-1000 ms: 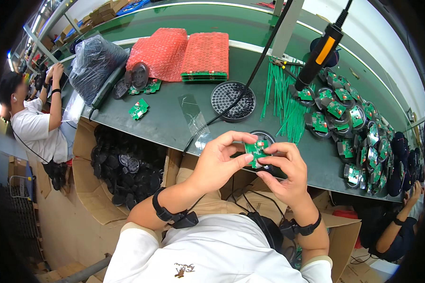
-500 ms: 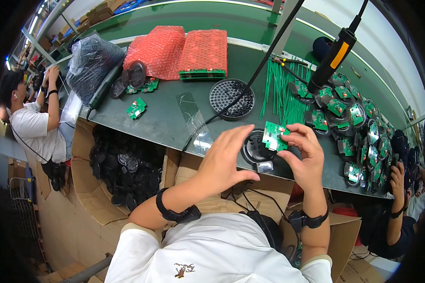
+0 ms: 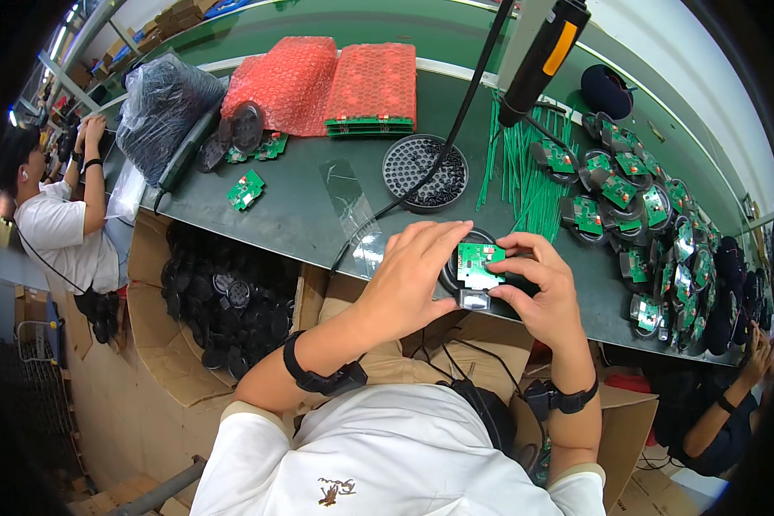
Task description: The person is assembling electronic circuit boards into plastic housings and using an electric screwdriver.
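Note:
In front of me, a green circuit board (image 3: 478, 265) lies over a black round plastic housing (image 3: 483, 236), whose rim shows behind the board. My right hand (image 3: 537, 288) pinches the board's right edge between thumb and fingers. On the other side, my left hand (image 3: 408, 284) curves its fingers and thumb round the housing's left rim. A small clear-and-dark block (image 3: 474, 299) sits at the housing's near edge, close to both thumbs. Beyond the hands stands a round dish (image 3: 402, 168) of small black parts. An electric screwdriver (image 3: 543, 60) hangs above the bench.
Many housings with boards (image 3: 615, 191) crowd the right side, beside green cable ties (image 3: 525, 185). Red bubble-wrapped boards (image 3: 371, 86) stand at the back. A loose board (image 3: 246, 190) lies left. Below the edge, a carton (image 3: 159, 344) holds black housings. A co-worker (image 3: 64, 219) is at left.
My right hand has lowered the circuit board onto the black housing. My left hand has come in against the housing's left side. The hanging screwdriver has shifted left and up in the picture.

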A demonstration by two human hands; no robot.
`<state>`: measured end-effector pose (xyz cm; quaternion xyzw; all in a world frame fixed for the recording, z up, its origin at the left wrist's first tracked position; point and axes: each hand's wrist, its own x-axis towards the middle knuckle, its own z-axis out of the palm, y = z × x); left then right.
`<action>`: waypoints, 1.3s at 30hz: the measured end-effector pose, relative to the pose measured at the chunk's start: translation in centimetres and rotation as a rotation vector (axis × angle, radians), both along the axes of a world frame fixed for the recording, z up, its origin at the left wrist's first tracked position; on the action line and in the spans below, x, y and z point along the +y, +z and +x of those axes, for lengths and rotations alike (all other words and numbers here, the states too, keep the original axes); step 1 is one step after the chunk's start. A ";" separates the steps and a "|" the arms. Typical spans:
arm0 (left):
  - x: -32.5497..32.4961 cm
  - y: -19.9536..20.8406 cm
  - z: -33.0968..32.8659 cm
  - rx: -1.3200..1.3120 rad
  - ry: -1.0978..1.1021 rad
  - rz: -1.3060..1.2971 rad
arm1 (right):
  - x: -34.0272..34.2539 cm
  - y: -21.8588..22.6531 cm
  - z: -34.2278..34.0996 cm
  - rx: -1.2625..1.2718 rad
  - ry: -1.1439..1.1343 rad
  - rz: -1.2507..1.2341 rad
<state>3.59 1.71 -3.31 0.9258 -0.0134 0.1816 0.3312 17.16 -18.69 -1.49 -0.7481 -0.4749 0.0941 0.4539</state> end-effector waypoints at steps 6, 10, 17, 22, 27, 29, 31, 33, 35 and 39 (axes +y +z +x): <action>0.3 -0.2 -0.6 -0.048 -0.080 -0.057 | 0.0 0.2 0.3 -0.024 0.085 -0.055; 0.2 -0.6 -1.0 -0.073 -0.095 0.002 | -0.1 0.5 0.3 -0.055 0.114 -0.098; 0.0 -0.6 -0.5 -0.186 -0.045 -0.173 | 0.0 0.9 0.2 -0.207 0.125 -0.025; -0.7 0.2 0.2 -0.207 -0.028 -0.324 | 1.4 -1.1 -1.0 -0.134 -0.070 0.197; -1.4 0.4 0.7 -0.175 0.029 -0.381 | 1.2 -1.6 -1.3 -0.134 -0.117 0.208; -1.6 0.4 0.7 -0.212 0.055 -0.388 | 1.2 -1.6 -1.3 -0.134 -0.118 0.208; -1.6 0.4 0.7 -0.224 0.056 -0.386 | 1.2 -1.6 -1.4 -0.133 -0.114 0.216; -1.6 0.4 0.7 -0.238 0.051 -0.383 | 1.4 -1.7 -1.4 -0.123 -0.110 0.220; -1.6 0.4 0.6 -0.273 0.053 -0.364 | 1.4 -1.7 -1.5 -0.105 -0.094 0.240; -1.7 0.3 0.4 -0.244 0.068 -0.318 | 1.3 -1.7 -1.4 -0.129 -0.086 0.234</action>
